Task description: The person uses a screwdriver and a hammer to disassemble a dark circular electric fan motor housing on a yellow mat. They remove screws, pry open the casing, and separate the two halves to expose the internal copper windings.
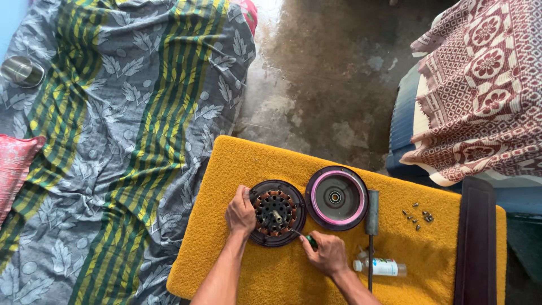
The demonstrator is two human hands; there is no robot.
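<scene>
So: left hand [241, 213] rests on the left rim of the fan motor stator [276, 213], fingers curled over the edge and steadying it, not fully closed. Right hand [327, 254] sits just below-right of the stator, fingers wrapped tight round a green-handled screwdriver [305, 238], whose thin metal tip reaches the stator's lower right edge. Stator is a dark round housing with a ring of copper-coloured windings and a small shaft at centre (it lies flat on the pad). Just beside it to the right, touching or nearly so, lies the motor cover [336, 197], a round dark shell with a pink-purple inner ring and a bearing in the middle; nothing loose inside it that I can tell. Both sit on a fuzzy mustard-yellow cushion [226, 169]. Right of the cover, a grey metal rod-handled tool [371, 220] stands along the pad; a small white plastic bottle [379, 266] lies on its side near it. Small loose screws [418, 216] are scattered further right, well apart from the hands. Leaf-print grey and green bedsheet [113, 141] at left, with a steel cup [21, 71] on it; bare concrete floor [322, 85] above.
</scene>
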